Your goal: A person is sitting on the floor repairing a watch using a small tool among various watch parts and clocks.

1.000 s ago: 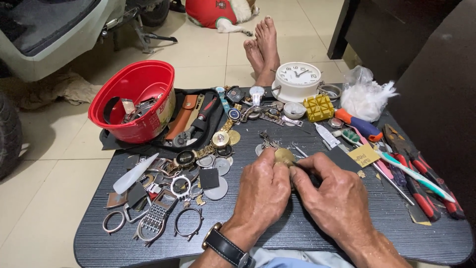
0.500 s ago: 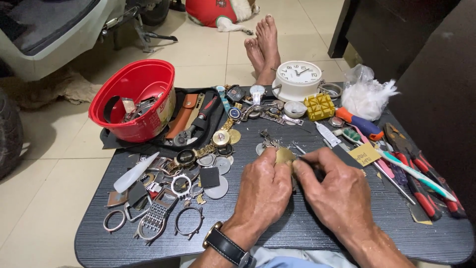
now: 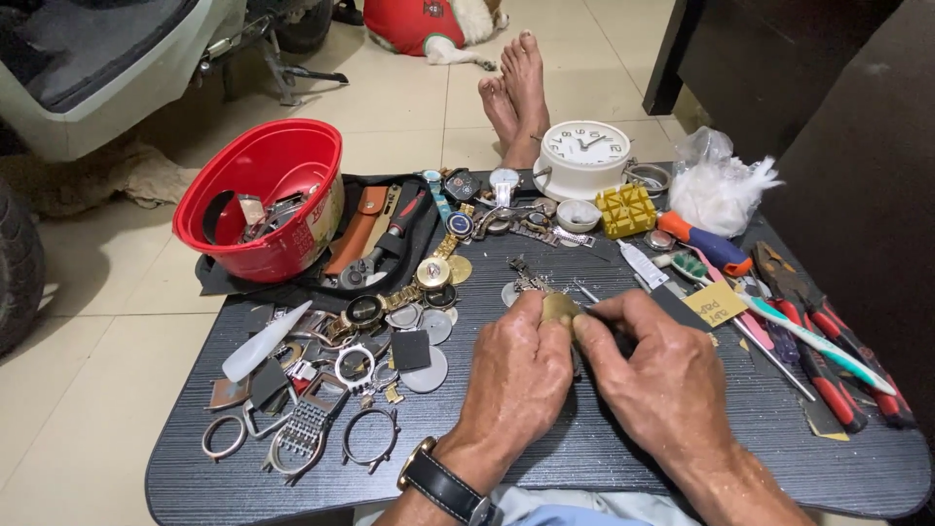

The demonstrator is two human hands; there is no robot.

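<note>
- Left hand: fingers curled narrow, pinching a small brass-coloured round part at the tips, near the middle of the dark table; a black-strapped wristwatch sits on that wrist.
- Right hand: thumb and forefinger closed on a thin metal tool whose tip meets the round part; the contact point is too small to make out.
- Judgement on technique: the work goes best with both wrists resting on the table, the part held low over it, and light pressure kept along the tool's axis so the tip does not skid off.
- Just beyond the fingertips: loose small metal pieces, touching one another.
- Red plastic bowl, far left: holds a jumble of straps and metal bits, not individually clear.
- Small white dish, far centre beside the white clock: contents cannot be told.
- Clear plastic bag, far right: holds white fluffy material.
- Left of the hands: watch cases and rings; right: screwdrivers and pliers.
</note>
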